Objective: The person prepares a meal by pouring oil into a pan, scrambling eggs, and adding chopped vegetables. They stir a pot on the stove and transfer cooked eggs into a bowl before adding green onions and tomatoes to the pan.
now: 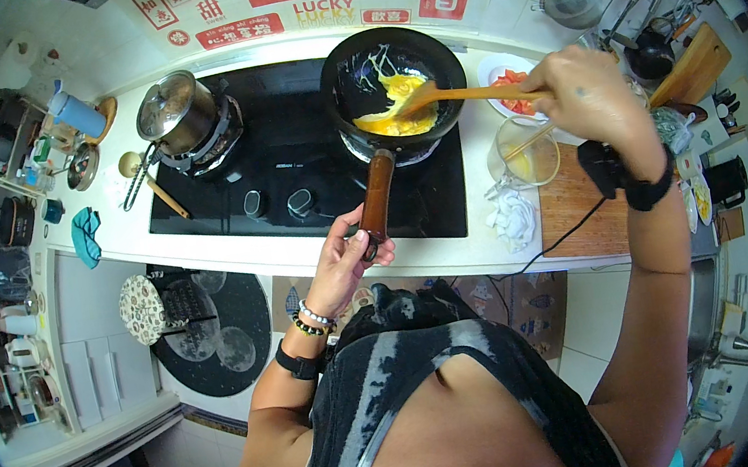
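My left hand [347,257] grips the brown wooden handle [379,194] of a black wok [342,74], which sits on the right burner of the stove. In my right hand [578,89] is a wooden spatula [469,92], its blade down in yellow egg [405,123] on the wok's near side. The egg looks partly set, with some thin whitish streaks up the far wall. Just right of the wok stands a clear glass [553,164] holding a pair of chopsticks [528,141] and a little yellow liquid. Behind it, a white plate [490,67] bears cut tomato [512,84], partly hidden by my right hand.
A lidded pot [177,114] occupies the left burner of the black glass cooktop [237,216]. A crumpled white cloth [514,218] and a wooden cutting board [579,206] lie at right, with a black cable [572,232] crossing the board. A teal cloth [86,236] rests at left.
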`<state>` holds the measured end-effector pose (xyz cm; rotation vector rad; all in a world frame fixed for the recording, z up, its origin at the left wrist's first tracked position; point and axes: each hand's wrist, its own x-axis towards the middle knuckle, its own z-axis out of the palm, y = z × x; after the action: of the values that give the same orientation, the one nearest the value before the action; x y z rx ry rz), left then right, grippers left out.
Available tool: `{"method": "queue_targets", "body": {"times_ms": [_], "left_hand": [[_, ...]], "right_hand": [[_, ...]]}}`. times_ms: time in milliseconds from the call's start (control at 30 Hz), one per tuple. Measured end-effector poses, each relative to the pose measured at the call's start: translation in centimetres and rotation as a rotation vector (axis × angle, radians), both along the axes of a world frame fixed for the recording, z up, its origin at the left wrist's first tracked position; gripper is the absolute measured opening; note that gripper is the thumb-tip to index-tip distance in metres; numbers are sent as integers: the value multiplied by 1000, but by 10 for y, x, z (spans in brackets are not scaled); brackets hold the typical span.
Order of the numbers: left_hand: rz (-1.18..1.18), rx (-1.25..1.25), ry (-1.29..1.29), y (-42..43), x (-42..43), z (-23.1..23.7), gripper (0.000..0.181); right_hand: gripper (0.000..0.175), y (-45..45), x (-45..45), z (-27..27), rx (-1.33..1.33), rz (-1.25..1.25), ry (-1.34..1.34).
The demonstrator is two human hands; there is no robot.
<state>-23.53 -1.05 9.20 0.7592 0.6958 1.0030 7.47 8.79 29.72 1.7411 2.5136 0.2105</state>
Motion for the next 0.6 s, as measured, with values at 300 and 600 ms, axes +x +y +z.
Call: {"method": "queue_targets", "body": {"times_ms": [300,600], "left_hand": [[-32,18,16,1,0,0,43],[-39,9,0,1,0,2,42]], "right_hand": [[19,24,-47,-28,-48,-70,116],[20,23,-46,-20,15,-67,-13]]}}
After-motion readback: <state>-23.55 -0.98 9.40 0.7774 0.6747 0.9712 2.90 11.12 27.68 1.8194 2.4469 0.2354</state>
